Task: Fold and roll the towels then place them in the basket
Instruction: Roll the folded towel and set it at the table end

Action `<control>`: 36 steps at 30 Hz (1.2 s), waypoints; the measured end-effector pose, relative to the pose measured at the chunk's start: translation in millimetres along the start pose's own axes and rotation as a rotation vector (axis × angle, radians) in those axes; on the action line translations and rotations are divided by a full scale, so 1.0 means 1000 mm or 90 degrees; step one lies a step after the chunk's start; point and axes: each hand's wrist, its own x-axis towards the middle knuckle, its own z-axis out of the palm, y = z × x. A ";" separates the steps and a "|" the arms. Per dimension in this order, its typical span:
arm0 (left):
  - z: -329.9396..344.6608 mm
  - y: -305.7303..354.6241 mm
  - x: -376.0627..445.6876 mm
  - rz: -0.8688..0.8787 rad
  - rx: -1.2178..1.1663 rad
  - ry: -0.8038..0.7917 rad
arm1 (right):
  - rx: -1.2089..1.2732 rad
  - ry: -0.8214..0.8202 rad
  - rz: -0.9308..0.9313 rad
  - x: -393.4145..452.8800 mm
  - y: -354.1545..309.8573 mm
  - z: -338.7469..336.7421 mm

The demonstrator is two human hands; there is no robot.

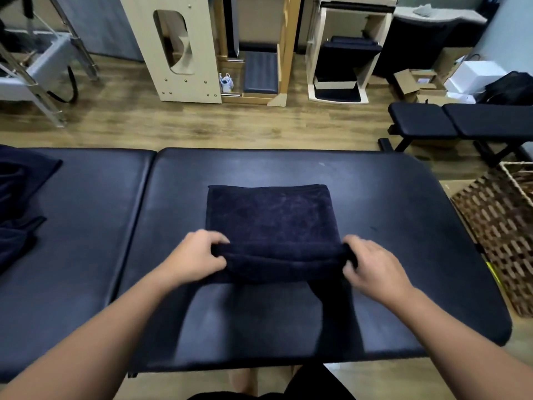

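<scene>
A dark navy folded towel lies flat in the middle of the black padded table. Its near edge is curled up into a thick roll. My left hand grips the left end of that roll, and my right hand grips the right end. A brown woven basket stands on the floor just off the table's right edge. More dark towels lie loose in a heap at the table's far left.
A black workout bench stands behind the table on the right. Wooden cabinets and shelving line the far wall, with cardboard boxes at the back right. A seam divides the table's two pads.
</scene>
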 end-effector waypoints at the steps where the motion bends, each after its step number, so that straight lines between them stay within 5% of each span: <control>1: -0.007 -0.001 0.012 -0.021 -0.048 0.034 | 0.034 0.007 0.028 0.014 0.000 -0.005; 6: -0.033 -0.003 0.080 -0.091 -0.228 0.186 | 0.207 0.047 0.112 0.083 0.002 -0.019; 12: -0.043 0.009 0.140 -0.163 -0.205 0.285 | 0.330 0.024 0.229 0.160 0.011 -0.004; 15: -0.031 0.014 0.149 -0.137 -0.060 0.300 | 0.351 -0.001 0.288 0.189 0.019 0.015; 17: -0.012 0.015 0.142 -0.014 0.122 0.314 | 0.360 -0.015 0.333 0.203 0.023 0.028; 19: 0.009 0.013 0.130 0.118 0.273 0.242 | 0.337 -0.032 0.359 0.210 0.024 0.038; 21: 0.025 0.008 0.120 0.129 0.366 0.110 | 0.268 -0.020 0.327 0.211 0.023 0.041; 24: 0.033 -0.001 0.118 0.054 0.374 0.055 | 0.140 0.078 0.096 0.202 0.019 0.038; 26: 0.033 -0.002 0.122 0.043 0.363 0.056 | 0.066 0.041 -0.016 0.196 0.018 0.039; 29: 0.029 -0.003 0.123 0.022 0.342 0.057 | 0.021 -0.085 0.059 0.203 0.015 0.043; 36: 0.027 -0.010 0.098 0.191 0.452 0.055 | -0.005 -0.001 0.153 0.229 0.001 0.053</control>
